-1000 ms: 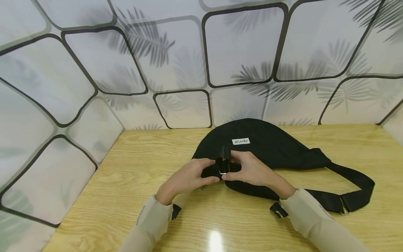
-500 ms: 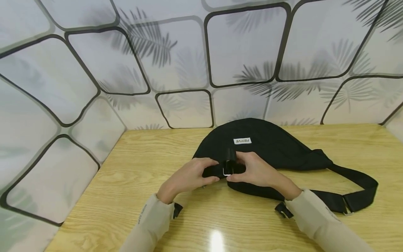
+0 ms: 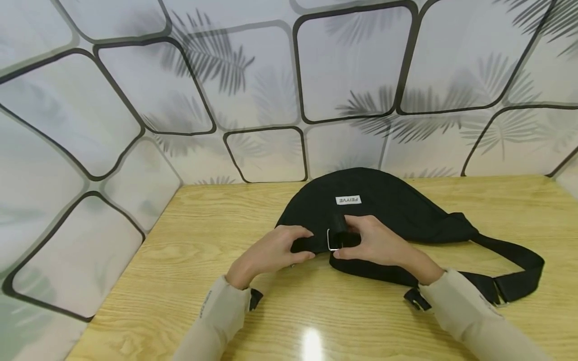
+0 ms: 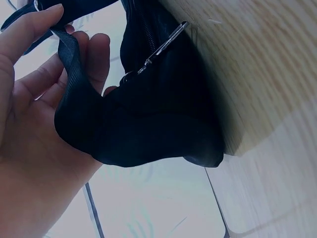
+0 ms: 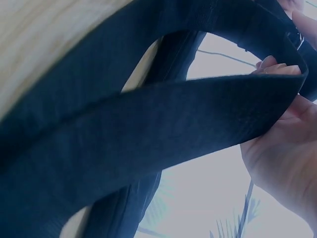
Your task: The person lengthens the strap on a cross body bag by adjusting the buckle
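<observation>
A black sling bag (image 3: 384,200) with a small white label lies near the wall on the wooden table. Its black webbing strap (image 4: 77,94) runs through both hands in front of the bag. My left hand (image 3: 273,250) holds the strap between thumb and fingers, near the bag's left end. To its right, my right hand (image 3: 377,243) grips a raised loop of the strap beside a silver rectangular strap buckle (image 3: 333,239). In the left wrist view a metal zipper pull (image 4: 166,44) hangs by the bag's zip. The right fingertips are partly hidden behind webbing.
The rest of the strap (image 3: 519,286) loops out over the table (image 3: 180,260) on the right, with a second metal adjuster (image 3: 500,291) on it. A patterned wall (image 3: 266,155) stands directly behind the bag. Black wrist straps hang under both sleeves.
My right hand has slid right along the strap, with the buckle and raised loop moving right too. The gap between the hands has widened; my left hand has stayed nearly in place.
</observation>
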`<state>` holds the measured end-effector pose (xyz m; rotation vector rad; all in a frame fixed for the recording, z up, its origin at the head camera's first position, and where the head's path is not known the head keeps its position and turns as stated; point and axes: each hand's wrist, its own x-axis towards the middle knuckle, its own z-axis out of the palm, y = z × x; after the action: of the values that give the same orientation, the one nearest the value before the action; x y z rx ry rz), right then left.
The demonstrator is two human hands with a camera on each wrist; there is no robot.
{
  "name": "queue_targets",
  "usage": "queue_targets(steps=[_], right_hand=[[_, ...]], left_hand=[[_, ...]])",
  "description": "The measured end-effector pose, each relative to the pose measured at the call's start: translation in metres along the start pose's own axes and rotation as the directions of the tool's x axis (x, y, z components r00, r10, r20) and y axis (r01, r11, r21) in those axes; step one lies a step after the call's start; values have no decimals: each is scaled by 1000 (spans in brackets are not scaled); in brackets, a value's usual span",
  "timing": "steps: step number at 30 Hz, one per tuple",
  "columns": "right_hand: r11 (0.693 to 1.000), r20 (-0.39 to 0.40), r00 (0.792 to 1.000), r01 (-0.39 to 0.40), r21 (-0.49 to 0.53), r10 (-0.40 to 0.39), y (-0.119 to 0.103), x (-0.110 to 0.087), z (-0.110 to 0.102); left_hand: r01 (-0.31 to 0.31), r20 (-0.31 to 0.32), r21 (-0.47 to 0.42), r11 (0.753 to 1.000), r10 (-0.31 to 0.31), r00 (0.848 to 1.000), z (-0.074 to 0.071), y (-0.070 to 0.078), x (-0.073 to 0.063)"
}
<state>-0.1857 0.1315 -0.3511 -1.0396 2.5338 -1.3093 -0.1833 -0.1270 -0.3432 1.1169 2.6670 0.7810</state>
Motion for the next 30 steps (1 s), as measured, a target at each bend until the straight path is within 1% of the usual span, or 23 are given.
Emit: queue_targets(steps=[5,11,17,26,30], right_hand=[[1000,-2,1000,-17,1,17,0,-4,-6],[1000,-12,1000,-17,-21,17,0,-9,-11],[998,-18,999,-51,-40,50,4,-13,-15],[998,-6,999,-44,-45,44,7,-19,-21],[997,-8,998,-60,-55,60,7,-21,-25]], left_hand=[[11,5,-12,1000,-11,1000,-1,-1,-1],[37,21,-24,999,-37,999,0,-1,-1],[35,21,-26,999,-35,999,0,-3,-2],[47,31,-33,998,-46,998,-1,-4,-3],[56,39,-40,998,-55,998,-1,-4,-3]])
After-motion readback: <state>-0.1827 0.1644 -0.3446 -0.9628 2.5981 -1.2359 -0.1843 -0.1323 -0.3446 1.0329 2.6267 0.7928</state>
